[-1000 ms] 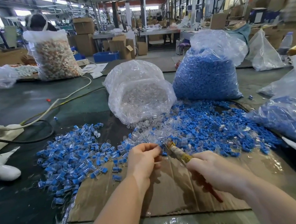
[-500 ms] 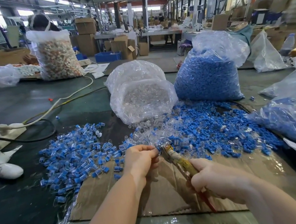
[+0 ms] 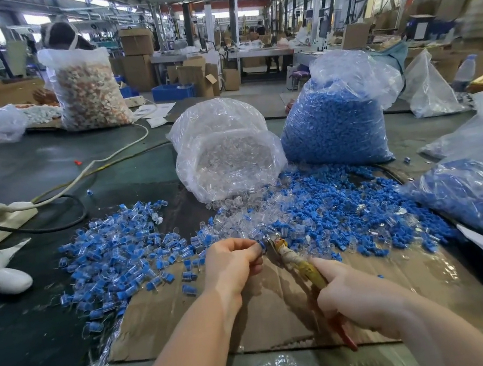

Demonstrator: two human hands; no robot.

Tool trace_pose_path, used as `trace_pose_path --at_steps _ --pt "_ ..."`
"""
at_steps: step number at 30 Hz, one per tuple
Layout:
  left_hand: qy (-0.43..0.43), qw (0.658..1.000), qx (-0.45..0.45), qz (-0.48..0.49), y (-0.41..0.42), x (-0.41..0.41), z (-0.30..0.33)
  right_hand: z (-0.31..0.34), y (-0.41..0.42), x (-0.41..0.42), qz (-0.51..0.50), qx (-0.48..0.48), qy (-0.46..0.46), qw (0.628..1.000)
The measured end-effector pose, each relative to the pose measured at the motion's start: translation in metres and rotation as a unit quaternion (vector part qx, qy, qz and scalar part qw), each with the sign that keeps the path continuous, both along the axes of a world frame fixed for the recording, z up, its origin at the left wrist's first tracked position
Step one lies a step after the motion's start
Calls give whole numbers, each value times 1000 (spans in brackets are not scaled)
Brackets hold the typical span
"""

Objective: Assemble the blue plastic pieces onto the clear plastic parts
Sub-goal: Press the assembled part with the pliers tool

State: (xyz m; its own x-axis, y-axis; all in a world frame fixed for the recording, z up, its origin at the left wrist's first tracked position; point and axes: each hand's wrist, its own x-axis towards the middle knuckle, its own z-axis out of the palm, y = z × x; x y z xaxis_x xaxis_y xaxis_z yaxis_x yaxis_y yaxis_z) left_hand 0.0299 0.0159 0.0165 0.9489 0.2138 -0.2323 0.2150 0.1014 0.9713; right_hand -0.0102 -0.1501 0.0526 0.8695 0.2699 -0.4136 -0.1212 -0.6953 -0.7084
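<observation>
Blue pieces [image 3: 348, 207] heaped on dark table [image 3: 32, 310], factory hall; left fingers [image 3: 249, 249] pinch piece, right hand [image 3: 356, 297] grips pliers [image 3: 297, 264].

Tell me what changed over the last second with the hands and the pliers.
The right hand slid back along the pliers and tilted them more upright, nose meeting the small blue piece pinched by the left hand. The left hand held its grip and barely moved. The loose piles, the clear bag and the blue bag stayed put.
</observation>
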Motion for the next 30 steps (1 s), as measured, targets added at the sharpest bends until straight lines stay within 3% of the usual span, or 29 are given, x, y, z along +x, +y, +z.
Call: trace_pose_path --at_steps 13,26,30 --pt "6 1000 21 -18 3 0 6 11 -3 -2 15 18 42 999" --pt "2 999 35 -23 2 0 6 8 6 -6 38 -55 -56 996" --pt "-4 999 31 -10 2 0 4 7 5 -6 24 30 11 999"
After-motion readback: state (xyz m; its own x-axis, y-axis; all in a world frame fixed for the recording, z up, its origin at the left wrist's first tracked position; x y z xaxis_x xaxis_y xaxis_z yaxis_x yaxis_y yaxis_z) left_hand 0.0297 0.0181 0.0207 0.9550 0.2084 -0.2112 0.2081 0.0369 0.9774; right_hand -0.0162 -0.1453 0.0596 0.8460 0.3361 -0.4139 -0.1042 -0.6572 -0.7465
